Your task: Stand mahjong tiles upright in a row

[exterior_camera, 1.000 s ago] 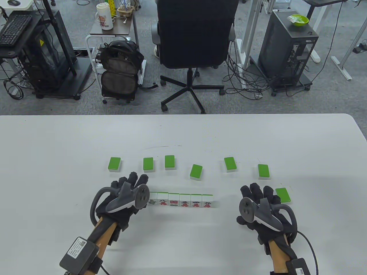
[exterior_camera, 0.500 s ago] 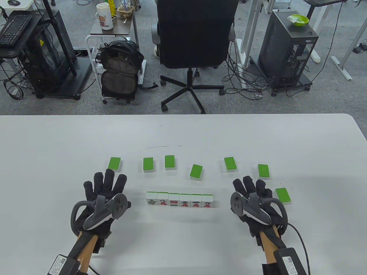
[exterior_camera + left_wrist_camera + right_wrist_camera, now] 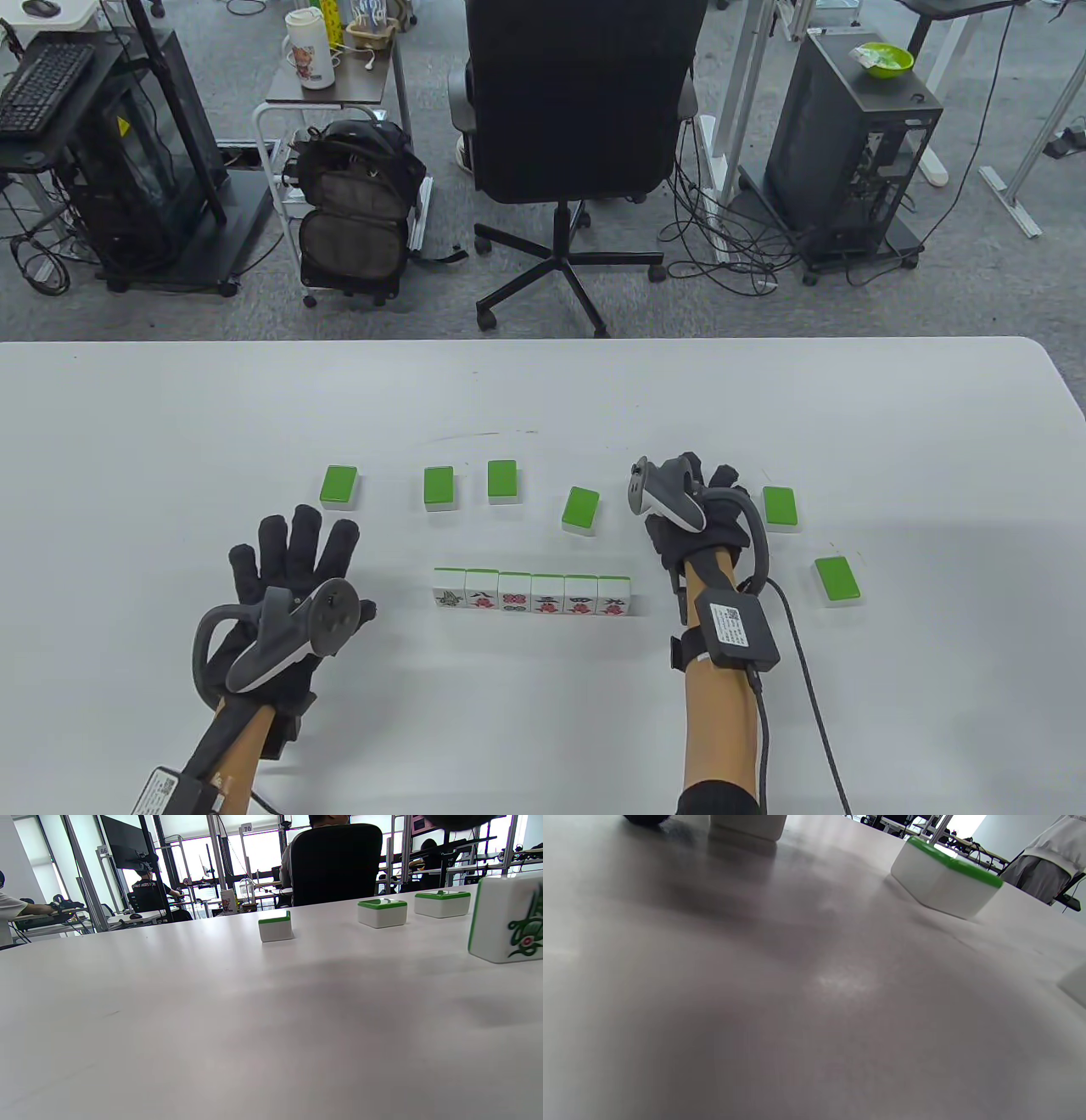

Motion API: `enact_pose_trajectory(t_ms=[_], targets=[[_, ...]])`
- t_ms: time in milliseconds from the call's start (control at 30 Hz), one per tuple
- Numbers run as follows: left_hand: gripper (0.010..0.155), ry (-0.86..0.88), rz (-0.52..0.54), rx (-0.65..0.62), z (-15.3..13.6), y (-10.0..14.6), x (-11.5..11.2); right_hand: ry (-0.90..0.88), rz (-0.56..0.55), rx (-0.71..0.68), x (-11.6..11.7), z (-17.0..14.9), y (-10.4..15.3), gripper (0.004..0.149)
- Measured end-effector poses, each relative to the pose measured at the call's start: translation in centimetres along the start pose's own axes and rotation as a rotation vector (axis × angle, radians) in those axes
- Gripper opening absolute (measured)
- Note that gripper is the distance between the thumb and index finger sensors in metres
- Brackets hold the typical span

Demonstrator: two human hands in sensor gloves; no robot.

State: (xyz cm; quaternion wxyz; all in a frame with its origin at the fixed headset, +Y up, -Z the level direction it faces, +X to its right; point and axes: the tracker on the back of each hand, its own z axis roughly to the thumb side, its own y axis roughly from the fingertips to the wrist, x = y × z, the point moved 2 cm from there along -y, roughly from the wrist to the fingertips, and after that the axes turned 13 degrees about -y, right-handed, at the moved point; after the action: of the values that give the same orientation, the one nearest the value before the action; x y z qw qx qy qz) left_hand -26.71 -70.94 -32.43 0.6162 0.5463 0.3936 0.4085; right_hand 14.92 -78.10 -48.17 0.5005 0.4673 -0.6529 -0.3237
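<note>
Right hand (image 3: 691, 509) covered a flat tile mid-right, grip unclear, to extend the row (image 3: 532, 593); left hand (image 3: 284, 586) splayed, empty.

Low, tilted look across the pale grey worktop (image 3: 814, 1005). Upper right: flat-lying tile (image 3: 944, 878), white body, green back facing up. Top edge, left of centre: lower part of a second white tile (image 3: 748, 825), cut off by the frame. Top left corner: dark rounded fingertip (image 3: 645, 818). Right edge: blurred white tile corner (image 3: 1075, 982).
</note>
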Motion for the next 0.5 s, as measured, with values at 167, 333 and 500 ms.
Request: enact_pose_trajectory(t_ms=[167,333,500], targets=[[0.092,0.005,0.002,0.005,-0.1,0.0,0.0,-0.117,-0.01,-0.041,0.2,-0.4,-0.3,0.057],[0.092,0.001,0.005,0.008,-0.1,0.1,0.0,-0.121,-0.148,-0.12,-0.5,-0.3,0.2,0.054],[0.092,0.009,0.007,0.007,-0.2,0.0,0.0,-0.057,-0.22,-0.147,-1.4,-0.9,1.3,0.049]])
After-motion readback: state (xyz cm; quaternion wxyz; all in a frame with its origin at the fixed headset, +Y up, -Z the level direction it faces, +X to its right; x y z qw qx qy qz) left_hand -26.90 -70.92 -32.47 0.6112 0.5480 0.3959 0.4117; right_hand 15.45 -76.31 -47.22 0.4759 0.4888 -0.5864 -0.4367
